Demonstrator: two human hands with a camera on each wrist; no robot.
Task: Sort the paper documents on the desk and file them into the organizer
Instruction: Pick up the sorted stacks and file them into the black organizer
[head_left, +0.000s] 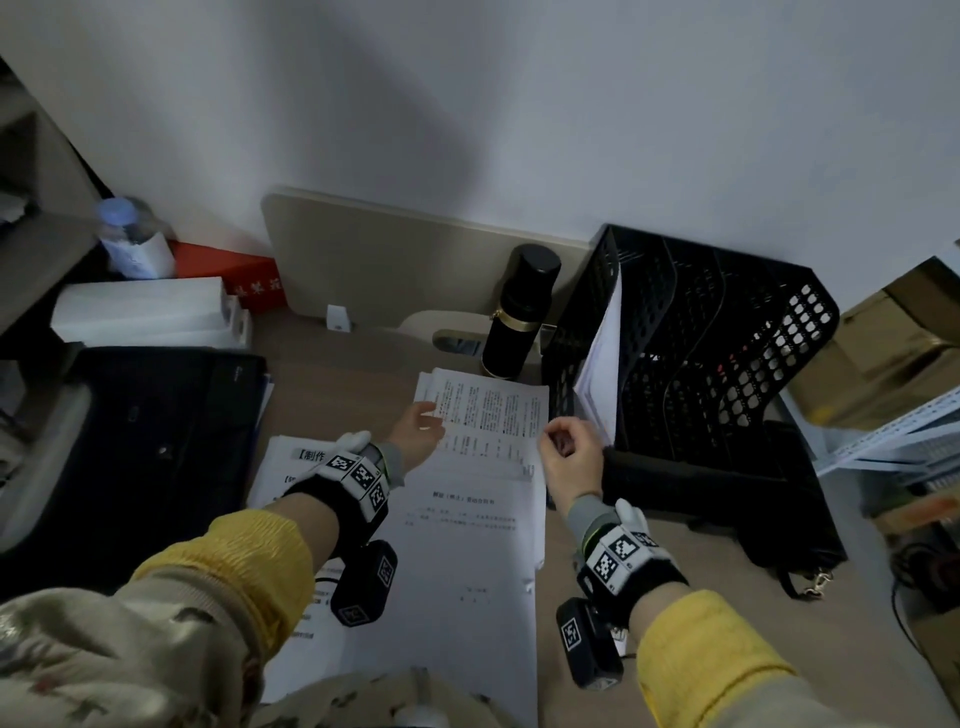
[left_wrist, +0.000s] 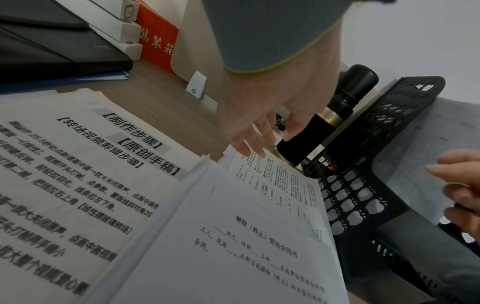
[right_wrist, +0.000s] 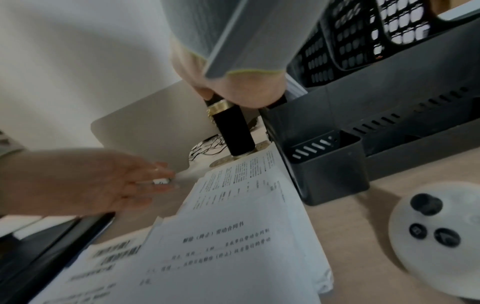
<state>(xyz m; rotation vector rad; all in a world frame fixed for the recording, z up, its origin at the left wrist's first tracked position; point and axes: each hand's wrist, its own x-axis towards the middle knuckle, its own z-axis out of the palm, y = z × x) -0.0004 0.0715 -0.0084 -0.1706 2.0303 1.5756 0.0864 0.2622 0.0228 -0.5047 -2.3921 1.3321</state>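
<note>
A: Containers, head view?

B: One black perforated organizer (head_left: 696, 353), right of centre on the bench (head_left: 332, 374), with several upright slots. Its leftmost slot holds a white sheaf of paper (head_left: 605, 364) standing on edge and leaning; the remaining slots show no paper that I can make out. A low black tray section juts from its front, contents not visible.

A: Documents outside it?

B: Two piles on the bench, lower centre. Left pile (head_left: 291, 462), bold headings, partly under the left forearm. Centre pile (head_left: 467, 545), top page sparsely printed. One densely printed sheet (head_left: 488, 415) lies at the far end of the centre pile, just beside the organizer's left wall.

A: Left hand?

B: Left hand (head_left: 415, 434), fingers straight and loosely spread, fingertips (left_wrist: 246, 148) resting on the far left corner of the dense sheet. Flat contact, nothing gripped.

A: Right hand?

B: Right hand (head_left: 569, 457), fingers curled inward at the right edge of the same sheet, close against the organizer. Whether they pinch the paper I cannot tell; the right wrist view hides the fingers behind the palm.

A: Other items, counted?

B: One black flask (head_left: 519, 312) with a gold band, upright between the sheet and the beige board (head_left: 395, 260). One clear bottle (head_left: 132, 239), upper left. One red box (head_left: 234, 275). One black case (head_left: 156, 447), left.
</note>
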